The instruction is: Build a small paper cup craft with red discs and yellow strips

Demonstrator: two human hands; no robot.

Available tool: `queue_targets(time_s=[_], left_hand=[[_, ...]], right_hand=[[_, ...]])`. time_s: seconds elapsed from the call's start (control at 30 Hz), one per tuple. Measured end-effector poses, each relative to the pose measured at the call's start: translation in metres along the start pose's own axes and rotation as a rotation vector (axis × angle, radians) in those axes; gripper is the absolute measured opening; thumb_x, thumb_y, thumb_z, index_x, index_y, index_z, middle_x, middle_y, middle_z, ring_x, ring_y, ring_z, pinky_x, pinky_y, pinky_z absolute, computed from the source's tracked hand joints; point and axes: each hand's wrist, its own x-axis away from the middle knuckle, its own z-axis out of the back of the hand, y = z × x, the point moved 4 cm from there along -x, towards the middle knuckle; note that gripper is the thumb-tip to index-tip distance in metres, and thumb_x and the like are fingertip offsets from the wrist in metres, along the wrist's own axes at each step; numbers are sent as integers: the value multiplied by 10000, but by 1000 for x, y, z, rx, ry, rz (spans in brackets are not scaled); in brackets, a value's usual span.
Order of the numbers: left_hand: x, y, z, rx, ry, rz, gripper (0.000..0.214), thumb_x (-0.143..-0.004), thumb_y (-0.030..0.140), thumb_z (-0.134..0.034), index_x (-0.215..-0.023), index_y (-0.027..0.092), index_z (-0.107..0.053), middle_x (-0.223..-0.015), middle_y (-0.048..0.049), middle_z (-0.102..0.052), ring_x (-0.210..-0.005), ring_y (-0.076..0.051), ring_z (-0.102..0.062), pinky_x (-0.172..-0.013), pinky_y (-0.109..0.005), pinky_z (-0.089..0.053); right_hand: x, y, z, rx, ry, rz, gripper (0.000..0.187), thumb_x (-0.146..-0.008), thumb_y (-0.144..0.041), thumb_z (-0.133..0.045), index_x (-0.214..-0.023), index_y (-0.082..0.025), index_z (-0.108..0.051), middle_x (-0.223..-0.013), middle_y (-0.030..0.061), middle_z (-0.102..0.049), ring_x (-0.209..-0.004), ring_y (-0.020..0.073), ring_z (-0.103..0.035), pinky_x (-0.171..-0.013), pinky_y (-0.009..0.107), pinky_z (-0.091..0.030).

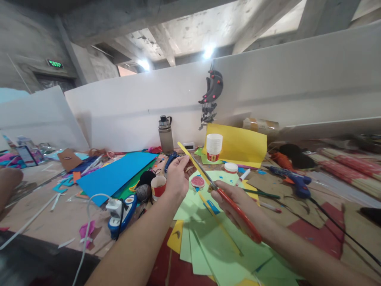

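My left hand (178,176) pinches a narrow yellow paper strip (185,149) that points up and to the left. In my right hand (230,196) is a pair of scissors with red handles (238,212). Its blades (205,173) reach toward the strip and run along it; whether they are parted cannot be made out. Beneath both hands lie light green paper sheets (214,234). Another yellow strip (222,226) lies across them, beside a small blue scrap (212,206). A round pink-topped piece (197,182) rests on the green paper between my hands.
A stack of paper cups (214,147) stands before a yellow sheet (238,145). Blue paper (119,174), a power strip (123,216) and a red-white cup (158,186) lie left. A glue gun (299,182) is right; a bottle (165,135) stands behind. Someone's arm (8,182) shows far left.
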Motion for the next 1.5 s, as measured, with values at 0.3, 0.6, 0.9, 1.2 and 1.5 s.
queue_targets(time_s=[0.3,0.6,0.9,1.2,1.5], left_hand=[[-2,3,1,13,-2,-15,200,-663,306,-683,-742,144,-594,-731,-28,-636,-646,-115,-596,-622,-252,-464],[-1,5,1,4,-1,-15,188,-640,277,-703,-707,147,-586,-694,-16,-631,-618,-107,-588,-632,-264,-465],[1,0,-1,-33,-18,-1,144,-677,255,-679,-699,140,-595,-703,-20,-636,-654,-114,-598,-663,-272,-462],[1,0,0,-25,-17,-5,144,-683,256,-676,-705,138,-596,-715,-27,-635,-658,-112,-593,-655,-264,-460],[2,0,-2,14,-32,-3,167,-664,267,-685,-712,134,-597,-716,-26,-634,-651,-117,-594,-635,-262,-460]], right_hand=[[2,-2,-2,-38,-37,-85,323,-758,-522,-562,-816,-216,-475,-456,-102,-349,-316,42,-326,-282,146,-240],[3,10,-6,-44,-27,-51,322,-793,-532,-512,-814,-224,-420,-502,-95,-356,-373,49,-331,-324,150,-271],[2,3,-1,14,10,15,285,-803,-489,-516,-786,-218,-432,-500,-80,-379,-401,59,-367,-362,169,-256],[1,-8,2,47,-30,32,278,-786,-488,-527,-809,-214,-490,-450,-80,-391,-371,71,-361,-362,187,-266],[1,-8,1,32,0,51,321,-772,-519,-545,-771,-202,-494,-434,-88,-358,-365,53,-318,-362,179,-213]])
